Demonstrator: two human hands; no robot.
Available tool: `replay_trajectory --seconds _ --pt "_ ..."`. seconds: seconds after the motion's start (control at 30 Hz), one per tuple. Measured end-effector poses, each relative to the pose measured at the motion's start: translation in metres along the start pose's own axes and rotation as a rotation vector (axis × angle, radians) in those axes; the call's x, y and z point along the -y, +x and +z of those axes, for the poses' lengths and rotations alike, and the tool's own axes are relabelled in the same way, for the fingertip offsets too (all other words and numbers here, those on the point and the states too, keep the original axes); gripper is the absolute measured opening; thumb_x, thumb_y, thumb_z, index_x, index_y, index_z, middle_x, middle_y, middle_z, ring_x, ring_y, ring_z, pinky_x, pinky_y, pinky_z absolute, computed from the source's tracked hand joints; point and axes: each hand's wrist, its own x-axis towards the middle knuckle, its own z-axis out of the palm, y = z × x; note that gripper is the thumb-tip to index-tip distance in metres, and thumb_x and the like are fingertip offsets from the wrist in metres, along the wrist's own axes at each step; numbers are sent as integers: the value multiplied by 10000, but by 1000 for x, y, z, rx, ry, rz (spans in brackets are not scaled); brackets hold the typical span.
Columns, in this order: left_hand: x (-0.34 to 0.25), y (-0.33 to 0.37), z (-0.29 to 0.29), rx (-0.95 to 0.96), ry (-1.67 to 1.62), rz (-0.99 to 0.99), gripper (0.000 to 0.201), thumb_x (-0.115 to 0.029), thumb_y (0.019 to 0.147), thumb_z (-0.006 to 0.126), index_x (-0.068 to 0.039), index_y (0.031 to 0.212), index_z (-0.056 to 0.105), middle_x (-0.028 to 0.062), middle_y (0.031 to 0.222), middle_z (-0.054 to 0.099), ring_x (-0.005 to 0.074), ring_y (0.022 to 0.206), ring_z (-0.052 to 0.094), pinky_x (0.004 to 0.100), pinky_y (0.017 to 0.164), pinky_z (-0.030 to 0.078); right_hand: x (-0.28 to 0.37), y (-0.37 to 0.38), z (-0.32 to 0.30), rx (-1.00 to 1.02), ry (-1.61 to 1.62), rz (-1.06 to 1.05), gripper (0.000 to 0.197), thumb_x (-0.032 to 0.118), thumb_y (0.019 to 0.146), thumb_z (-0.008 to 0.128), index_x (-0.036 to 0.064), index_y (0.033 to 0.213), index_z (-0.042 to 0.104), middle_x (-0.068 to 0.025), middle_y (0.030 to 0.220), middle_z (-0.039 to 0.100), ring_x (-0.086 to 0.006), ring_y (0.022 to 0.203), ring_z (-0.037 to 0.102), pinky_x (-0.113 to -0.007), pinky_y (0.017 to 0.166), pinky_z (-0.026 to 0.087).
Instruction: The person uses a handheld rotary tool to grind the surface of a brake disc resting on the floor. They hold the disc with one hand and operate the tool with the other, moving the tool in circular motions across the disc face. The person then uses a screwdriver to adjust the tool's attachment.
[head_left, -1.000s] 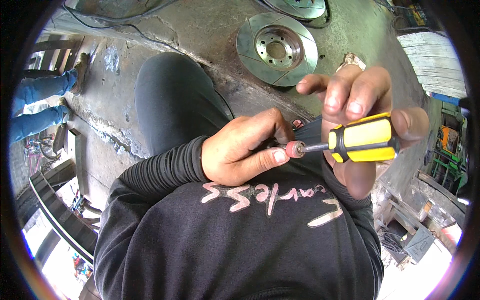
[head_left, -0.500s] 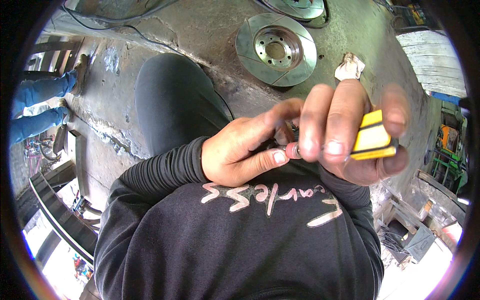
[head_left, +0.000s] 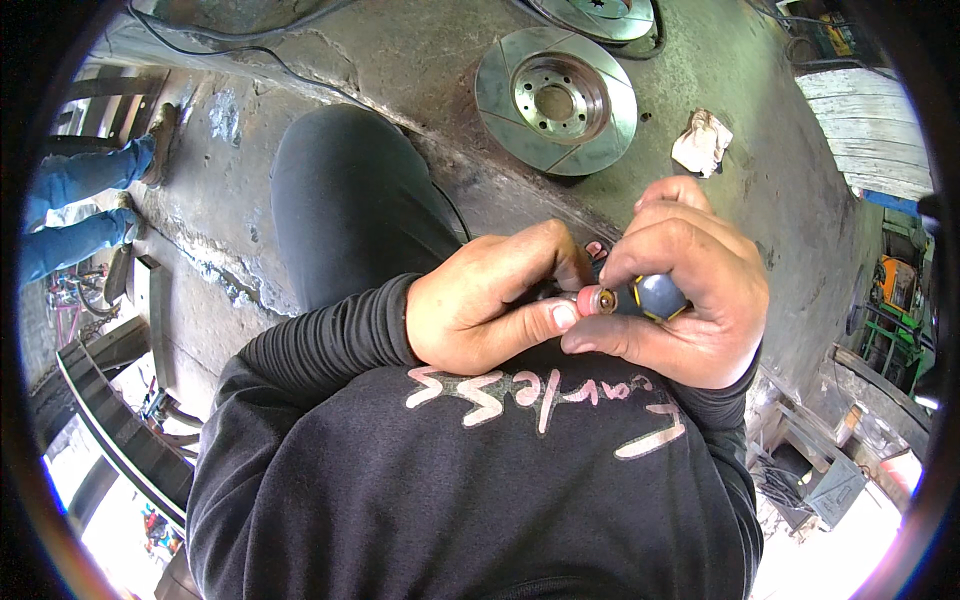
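My left hand (head_left: 490, 300) is closed, its thumb and fingers pinching a small red cylindrical piece (head_left: 604, 300) with a brass-coloured hollow centre facing right. Close against it, my right hand (head_left: 695, 285) curls around a yellow-and-black tool handle (head_left: 660, 297). The handle's dark rounded end with a yellow edge shows between the fingers and thumb; the rest of the tool is hidden. The right fingertips are beside the red piece, and I cannot tell whether they touch it. Both hands are held in front of my dark sweatshirt.
A slotted brake disc (head_left: 550, 150) lies on the concrete floor ahead, with a second disc (head_left: 600, 18) beyond it. A crumpled pale cloth or paper (head_left: 702, 143) rests to its right. A black cable (head_left: 260, 55) runs across the far left. A person's jeans-clad legs (head_left: 85, 215) are at the left.
My right hand has turned over, swinging the yellow-and-black handle leftward toward the red piece so its dark end shows. The left hand stays nearly in place, and more of the red piece is visible.
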Motion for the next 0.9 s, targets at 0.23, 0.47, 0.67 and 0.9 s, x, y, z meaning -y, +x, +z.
replay_trajectory --seconds 0.23,0.47,0.67,0.9 --pt "-2 0 0 -7 72 8 239 -226 930 561 -1 960 484 139 835 570 293 759 614 339 662 476 -2 1 -6 101 133 -37 287 63 627 811 25 851 636 -64 730 641 -195 638 598 -318 607 438" --pt "-2 0 1 -24 49 4 238 -229 931 564 -8 953 479 141 834 571 296 762 616 343 667 476 -4 -5 -2 67 173 -47 280 72 664 744 72 922 635 -68 813 587 -247 661 584 -316 586 467" --pt "5 -1 4 -19 5 27 218 -213 934 554 -8 948 482 140 863 586 288 777 620 341 682 479 -3 -5 -14 -7 243 -166 265 -25 699 699 -4 950 615 -128 848 569 -164 626 543 -285 520 412" --pt "9 0 5 -26 -131 42 195 -190 939 541 -14 935 457 142 870 588 264 793 602 354 762 470 -1 -14 -32 -222 392 -59 302 151 807 707 -20 1009 562 -172 901 521 -125 624 481 -243 514 378"
